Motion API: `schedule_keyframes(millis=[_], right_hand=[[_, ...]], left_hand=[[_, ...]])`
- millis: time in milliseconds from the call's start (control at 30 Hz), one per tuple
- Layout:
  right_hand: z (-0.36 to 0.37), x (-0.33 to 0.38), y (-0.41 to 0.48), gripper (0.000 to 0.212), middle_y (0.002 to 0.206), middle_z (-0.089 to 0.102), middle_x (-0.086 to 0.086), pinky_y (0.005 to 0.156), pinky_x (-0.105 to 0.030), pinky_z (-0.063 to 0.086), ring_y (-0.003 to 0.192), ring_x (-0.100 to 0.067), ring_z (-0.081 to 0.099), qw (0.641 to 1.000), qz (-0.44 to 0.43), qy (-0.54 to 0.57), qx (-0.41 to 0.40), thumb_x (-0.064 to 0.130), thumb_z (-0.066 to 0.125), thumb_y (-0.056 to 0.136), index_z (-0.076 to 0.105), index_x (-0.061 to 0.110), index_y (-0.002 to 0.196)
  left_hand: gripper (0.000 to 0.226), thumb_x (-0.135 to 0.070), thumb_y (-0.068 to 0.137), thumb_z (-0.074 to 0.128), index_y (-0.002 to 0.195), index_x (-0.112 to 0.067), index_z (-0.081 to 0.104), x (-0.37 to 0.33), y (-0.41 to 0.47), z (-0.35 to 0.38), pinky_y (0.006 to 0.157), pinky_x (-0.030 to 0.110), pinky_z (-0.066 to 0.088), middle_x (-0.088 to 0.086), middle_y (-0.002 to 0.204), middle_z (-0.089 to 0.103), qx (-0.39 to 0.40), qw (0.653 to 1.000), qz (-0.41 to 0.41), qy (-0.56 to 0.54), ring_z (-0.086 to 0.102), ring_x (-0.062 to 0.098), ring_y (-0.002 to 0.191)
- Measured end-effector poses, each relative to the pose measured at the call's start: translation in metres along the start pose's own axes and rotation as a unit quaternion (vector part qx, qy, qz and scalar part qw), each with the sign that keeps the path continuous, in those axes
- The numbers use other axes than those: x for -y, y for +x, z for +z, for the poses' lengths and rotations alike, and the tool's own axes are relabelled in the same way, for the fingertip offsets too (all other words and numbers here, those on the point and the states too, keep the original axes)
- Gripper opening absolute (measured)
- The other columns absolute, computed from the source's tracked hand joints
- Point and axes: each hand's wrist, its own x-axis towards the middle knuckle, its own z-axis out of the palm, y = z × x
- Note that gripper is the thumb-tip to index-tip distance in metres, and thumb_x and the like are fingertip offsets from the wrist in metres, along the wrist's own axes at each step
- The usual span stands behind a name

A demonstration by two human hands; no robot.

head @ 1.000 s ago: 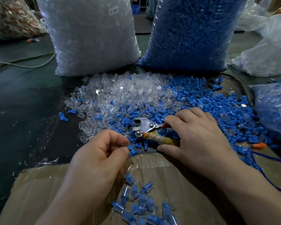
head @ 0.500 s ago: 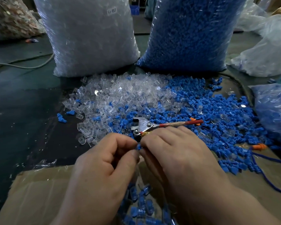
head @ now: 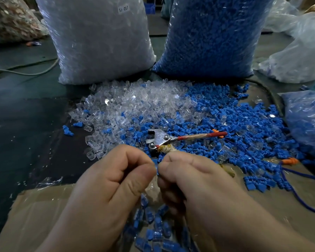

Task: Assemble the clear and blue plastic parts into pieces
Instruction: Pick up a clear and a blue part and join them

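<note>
Left hand (head: 105,180), right hand (head: 198,180), part (head: 156,168) between

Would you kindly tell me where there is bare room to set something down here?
Bare: the dark tabletop left of the clear parts pile, and the cardboard left of the left hand. Crowded: the blue parts pile, pliers and assembled pieces.
</note>
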Motion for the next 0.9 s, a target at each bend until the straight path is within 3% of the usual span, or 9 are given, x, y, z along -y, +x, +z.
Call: schedule_keyframes(millis=[67,167,300,500,600,667,733,833,900], right_hand=[[-0.006,0.001,-0.001,0.031,0.055,0.049,0.006,0.055,-0.037,0.039,0.054,-0.010,0.045,0.999,0.025,-0.006,0.022,0.047,0.051,0.082,0.054,0.021,0.066],[-0.013,-0.005,0.003,0.031,0.076,0.060,0.012,0.059,-0.029,0.046,0.062,-0.003,0.052,0.961,-0.037,-0.271,-0.043,0.058,0.037,0.087,0.052,0.031,0.084],[-0.009,-0.006,0.005,0.015,0.093,0.051,0.013,0.072,-0.035,0.043,0.086,-0.013,0.051,0.899,-0.099,-0.427,0.004,0.043,0.037,0.096,0.046,0.031,0.095],[-0.014,-0.005,0.004,0.014,0.079,0.049,0.010,0.065,-0.035,0.037,0.076,-0.017,0.046,0.875,-0.107,-0.461,0.097,0.040,0.044,0.089,0.041,0.029,0.080],[-0.023,-0.008,0.005,0.024,0.080,0.060,0.007,0.069,-0.035,0.050,0.074,-0.013,0.056,0.873,-0.087,-0.463,0.124,0.044,0.041,0.084,0.057,0.026,0.087],[-0.025,-0.010,0.008,0.026,0.079,0.060,0.009,0.068,-0.036,0.053,0.072,-0.008,0.056,0.881,-0.084,-0.456,0.093,0.048,0.041,0.086,0.058,0.027,0.087],[-0.023,-0.014,0.012,0.024,0.086,0.058,0.013,0.071,-0.036,0.053,0.077,-0.007,0.056,0.884,-0.100,-0.456,0.021,0.052,0.040,0.092,0.053,0.031,0.093],[-0.014,-0.022,0.022,0.033,0.102,0.055,0.015,0.069,-0.036,0.047,0.088,-0.014,0.057,0.871,-0.123,-0.474,-0.042,0.062,0.038,0.093,0.046,0.036,0.111],[-0.007,-0.025,0.028,0.039,0.101,0.049,0.013,0.061,-0.035,0.039,0.081,-0.018,0.052,0.858,-0.130,-0.495,-0.047,0.063,0.037,0.093,0.043,0.036,0.119]], left_hand=[[0.008,-0.039,0.088,0.060,0.088,-0.032,0.063,0.002,0.000,-0.004,0.059,0.000,0.044,-0.029,0.079,0.068,0.009,1.000,0.000,0.002,0.062,-0.015,0.070],[0.017,-0.058,0.087,0.056,0.090,-0.043,0.061,0.012,0.001,-0.012,0.059,0.018,0.053,-0.022,0.085,0.068,0.040,0.994,-0.021,0.102,0.066,0.000,0.075],[0.013,-0.056,0.082,0.058,0.088,-0.045,0.058,0.020,0.003,-0.009,0.061,0.012,0.047,-0.028,0.087,0.063,0.106,0.976,0.000,0.188,0.061,-0.005,0.075],[0.016,-0.053,0.078,0.062,0.085,-0.038,0.060,0.015,0.002,-0.004,0.062,0.031,0.054,-0.019,0.084,0.062,0.183,0.969,0.049,0.160,0.062,0.001,0.077],[0.021,-0.062,0.080,0.060,0.084,-0.041,0.062,0.017,0.002,-0.009,0.055,0.018,0.051,-0.020,0.083,0.065,0.129,0.979,0.000,0.157,0.064,0.002,0.074],[0.028,-0.070,0.081,0.053,0.084,-0.044,0.061,0.025,0.003,-0.014,0.046,0.012,0.043,-0.023,0.078,0.065,0.025,0.979,-0.039,0.201,0.061,-0.008,0.075],[0.039,-0.074,0.074,0.042,0.097,-0.047,0.059,0.031,0.007,-0.016,0.056,0.014,0.041,-0.025,0.080,0.061,-0.030,0.967,-0.079,0.241,0.059,-0.005,0.074],[0.068,-0.080,0.074,0.031,0.133,-0.051,0.046,0.034,0.010,-0.004,0.072,0.020,0.041,-0.030,0.105,0.047,0.024,0.939,-0.070,0.336,0.051,-0.004,0.085],[0.061,-0.070,0.080,0.038,0.136,-0.046,0.050,0.031,0.013,0.005,0.075,0.020,0.038,-0.025,0.105,0.049,0.057,0.929,-0.059,0.361,0.051,0.000,0.091]])
